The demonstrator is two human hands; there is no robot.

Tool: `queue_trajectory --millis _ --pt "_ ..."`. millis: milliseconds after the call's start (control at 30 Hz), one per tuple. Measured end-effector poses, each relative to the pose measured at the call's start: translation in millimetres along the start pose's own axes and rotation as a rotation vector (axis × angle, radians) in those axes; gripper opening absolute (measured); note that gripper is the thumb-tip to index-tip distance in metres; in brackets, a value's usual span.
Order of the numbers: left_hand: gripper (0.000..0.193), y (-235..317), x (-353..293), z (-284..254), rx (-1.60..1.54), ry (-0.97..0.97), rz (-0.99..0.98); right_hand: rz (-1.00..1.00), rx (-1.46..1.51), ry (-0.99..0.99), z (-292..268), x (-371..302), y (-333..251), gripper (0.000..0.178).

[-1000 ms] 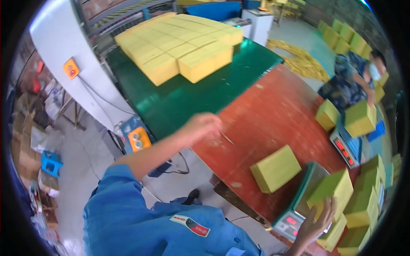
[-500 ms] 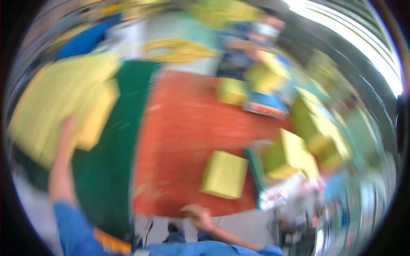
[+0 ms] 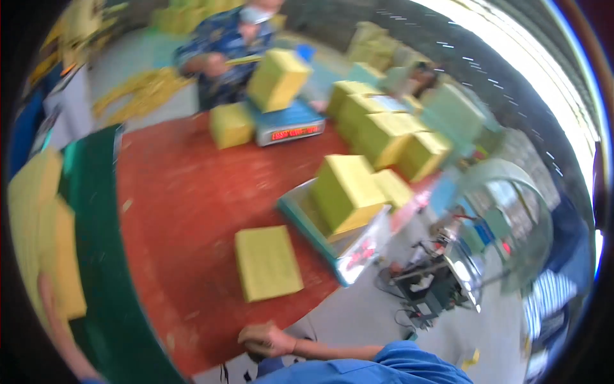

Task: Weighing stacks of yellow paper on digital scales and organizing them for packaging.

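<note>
My left hand (image 3: 48,296) is at the far left, against the side of a row of yellow paper-like stacks (image 3: 29,211); blur hides its fingers. At the near edge of the red tabletop rests my right hand (image 3: 265,337), fingers curled, with nothing visible in it. Just beyond it a yellow rectangular block (image 3: 267,263) lies alone on the red surface. To the right, a taller yellow block (image 3: 348,195) stands on a scale (image 3: 309,225) with a teal side and a shiny display front.
Across the table, a masked person (image 3: 227,48) stands behind a blue scale (image 3: 291,128) bearing a yellow block (image 3: 278,80). Several yellow blocks (image 3: 384,134) line the right side. A green strip (image 3: 105,256) borders the tabletop (image 3: 185,211). A fan (image 3: 511,217) stands at right.
My view has swung to the right, so the table and stacks sit farther left. My left hand remains by the yellow stacks, and my right hand stays near the table's front edge.
</note>
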State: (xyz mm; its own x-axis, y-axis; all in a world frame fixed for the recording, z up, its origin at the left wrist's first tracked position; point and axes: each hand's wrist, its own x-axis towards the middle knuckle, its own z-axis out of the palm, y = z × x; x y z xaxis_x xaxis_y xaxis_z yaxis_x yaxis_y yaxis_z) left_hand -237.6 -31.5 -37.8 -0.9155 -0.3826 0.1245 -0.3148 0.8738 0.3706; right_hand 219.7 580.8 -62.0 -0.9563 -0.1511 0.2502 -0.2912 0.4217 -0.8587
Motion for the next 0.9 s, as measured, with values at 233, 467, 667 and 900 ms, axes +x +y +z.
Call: queue_trajectory --millis 233,467,667,900 --pt "0.04 76.9 -104.2 17.5 -0.39 -0.223 0.23 0.037 0.055 -0.02 -0.3 3.2 -0.5 0.017" --pt "0.028 233.9 -297.2 -20.0 -0.054 -0.323 0.798 0.429 0.346 0.014 -6.5 14.7 -25.9 0.023" --pt "0.021 320.3 -436.7 -18.6 -0.038 -0.623 1.297 -0.145 -0.066 0.251 -45.6 30.5 -78.8 0.051" --pt "0.048 276.8 -500.3 -62.4 -0.649 0.041 0.487 -0.098 -0.239 -0.078 -63.6 60.4 -55.1 0.048"
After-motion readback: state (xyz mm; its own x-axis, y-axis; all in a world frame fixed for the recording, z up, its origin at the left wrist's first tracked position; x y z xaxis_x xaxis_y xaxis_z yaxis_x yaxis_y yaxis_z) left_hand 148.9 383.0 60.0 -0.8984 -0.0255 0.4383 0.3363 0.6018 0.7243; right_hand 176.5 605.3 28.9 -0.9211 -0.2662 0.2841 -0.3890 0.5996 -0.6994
